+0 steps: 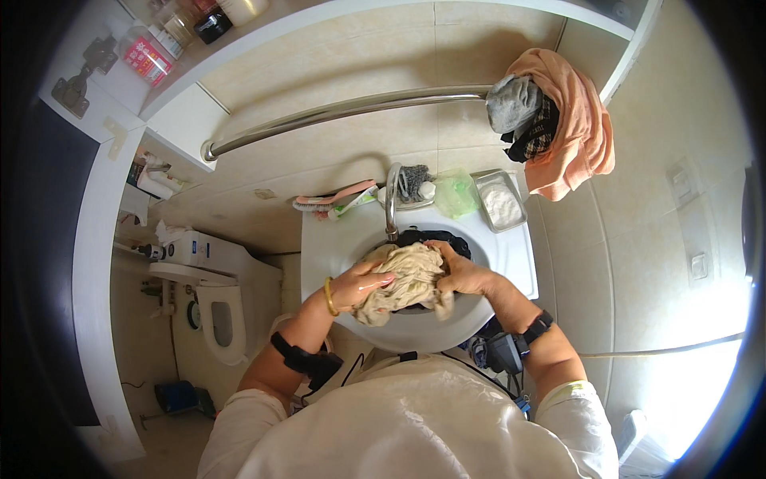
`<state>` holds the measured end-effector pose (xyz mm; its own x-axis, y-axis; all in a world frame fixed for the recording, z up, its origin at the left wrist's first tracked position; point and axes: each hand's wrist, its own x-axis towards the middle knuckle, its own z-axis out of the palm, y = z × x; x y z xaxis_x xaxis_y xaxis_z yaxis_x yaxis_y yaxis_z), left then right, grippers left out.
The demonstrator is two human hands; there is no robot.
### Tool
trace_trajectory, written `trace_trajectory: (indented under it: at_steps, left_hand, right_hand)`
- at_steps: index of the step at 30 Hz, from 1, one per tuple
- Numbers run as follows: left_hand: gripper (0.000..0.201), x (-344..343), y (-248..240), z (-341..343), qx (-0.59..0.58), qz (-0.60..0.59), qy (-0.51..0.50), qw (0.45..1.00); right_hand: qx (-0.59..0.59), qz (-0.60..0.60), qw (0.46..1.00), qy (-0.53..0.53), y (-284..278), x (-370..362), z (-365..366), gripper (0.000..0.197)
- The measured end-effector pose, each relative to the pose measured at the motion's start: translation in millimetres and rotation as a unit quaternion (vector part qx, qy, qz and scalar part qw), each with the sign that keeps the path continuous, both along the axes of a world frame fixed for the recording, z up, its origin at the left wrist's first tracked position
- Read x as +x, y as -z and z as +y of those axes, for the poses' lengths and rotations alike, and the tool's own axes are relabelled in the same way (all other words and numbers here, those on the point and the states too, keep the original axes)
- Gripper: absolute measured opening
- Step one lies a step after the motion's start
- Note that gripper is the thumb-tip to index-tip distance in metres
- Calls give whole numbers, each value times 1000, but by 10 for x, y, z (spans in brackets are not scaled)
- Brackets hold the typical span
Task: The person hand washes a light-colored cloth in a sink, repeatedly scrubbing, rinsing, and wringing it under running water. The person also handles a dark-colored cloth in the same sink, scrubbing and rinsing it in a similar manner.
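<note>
Beige cloth (pixel 408 275) over the sink (pixel 399 338)
Left hand (pixel 353 290) and right hand (pixel 467 275) grip it with their fingers (pixel 383 279); dark fabric (pixel 459 242) lies beneath.

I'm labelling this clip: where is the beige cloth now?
Mid-picture in the head view, the beige cloth is bunched between the left hand and right hand, over the sink, near the faucet.

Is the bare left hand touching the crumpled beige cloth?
Touching: the head view shows the bare left hand with fingers laid across the crumpled beige cloth.

pass: front basin rim (pixel 419 337) | blocked: faucet (pixel 391 209) behind, tray (pixel 491 179) right-rear
</note>
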<state>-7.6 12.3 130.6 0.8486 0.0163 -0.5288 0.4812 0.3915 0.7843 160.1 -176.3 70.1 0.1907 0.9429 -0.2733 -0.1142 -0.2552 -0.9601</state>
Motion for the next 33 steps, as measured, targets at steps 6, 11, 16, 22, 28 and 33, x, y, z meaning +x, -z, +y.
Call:
trace_trajectory:
  at_steps: [6, 11, 16, 22, 28, 33]
  left_hand:
    - [32, -223, -494, 425, 182, -76, 54, 979]
    - [35, -225, -414, 667, 321, -72, 48, 943]
    - [25, -214, 204, 395, 239, 30, 40, 970]
    - [73, -27, 979, -494, -311, 141, 57, 938]
    - [80, 173, 872, -857, 29, -210, 42, 976]
    - [39, 245, 890, -339, -394, -291, -262, 832]
  right_hand:
    - [-23, 3, 1000, 21, -335, 345, -261, 56]
    - [104, 171, 974, 108, -562, 352, -391, 51]
    - [87, 173, 969, 155, -452, 282, -265, 43]
    - [28, 106, 986, 123, -482, 20, -35, 37]
    - [92, 238, 967, -13, -827, -191, -127, 35]
    - [51, 370, 922, 103, -306, 106, -307, 45]
